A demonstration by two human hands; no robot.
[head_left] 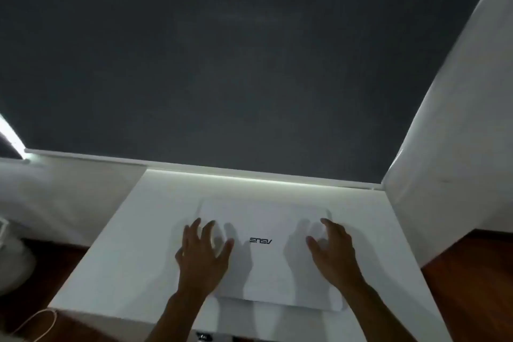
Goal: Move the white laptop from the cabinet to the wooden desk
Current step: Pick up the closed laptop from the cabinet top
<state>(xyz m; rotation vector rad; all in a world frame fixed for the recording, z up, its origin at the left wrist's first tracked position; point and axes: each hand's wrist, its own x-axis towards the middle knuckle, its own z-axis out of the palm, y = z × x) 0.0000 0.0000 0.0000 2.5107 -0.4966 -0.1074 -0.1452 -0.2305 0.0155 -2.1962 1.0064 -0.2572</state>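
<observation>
Laptop (273, 255) shut, flat on white cabinet (122, 253), logo upside down. Left hand (202, 254) and right hand (331, 251) over the lid, fingers spread open, holding nothing. Cannot tell if touching.

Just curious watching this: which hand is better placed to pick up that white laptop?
Neither clearly: left hand and right hand hover open, mirrored over the closed white laptop; probably both lift together.

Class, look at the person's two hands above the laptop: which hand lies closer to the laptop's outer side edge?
The left hand. It hovers by the left side edge of the white laptop, while the right hand sits further in over the lid, away from the right edge.
</observation>
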